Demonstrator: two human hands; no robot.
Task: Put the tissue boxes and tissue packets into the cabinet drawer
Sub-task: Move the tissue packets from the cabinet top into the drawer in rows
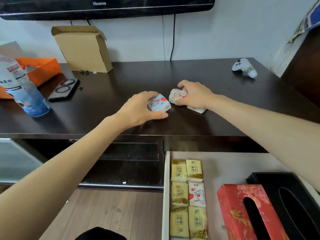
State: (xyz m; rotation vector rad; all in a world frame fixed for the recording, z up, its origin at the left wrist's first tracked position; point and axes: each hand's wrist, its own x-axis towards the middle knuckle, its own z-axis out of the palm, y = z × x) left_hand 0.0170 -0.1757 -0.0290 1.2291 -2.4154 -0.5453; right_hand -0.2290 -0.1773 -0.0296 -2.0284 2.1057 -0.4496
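On the dark cabinet top (173, 73), my left hand (140, 108) grips a pale blue tissue packet with red hearts (160, 103). Just to its right, my right hand (194, 95) closes over a white tissue packet with hearts (175, 95). Another white packet (197, 109) lies partly hidden under that hand. Below, the open drawer (166, 187) holds several yellow tissue packets (179, 194) and one white cat-print packet (197, 196) in rows at its left. A red tissue box (237, 210) and a black tissue box (292, 191) sit at its right.
A cardboard box (83, 49), an orange bag (41, 70), a blue printed bottle (31, 99) and a dark phone case (65, 90) stand on the left of the top. A white controller (244, 67) lies back right. A TV hangs above.
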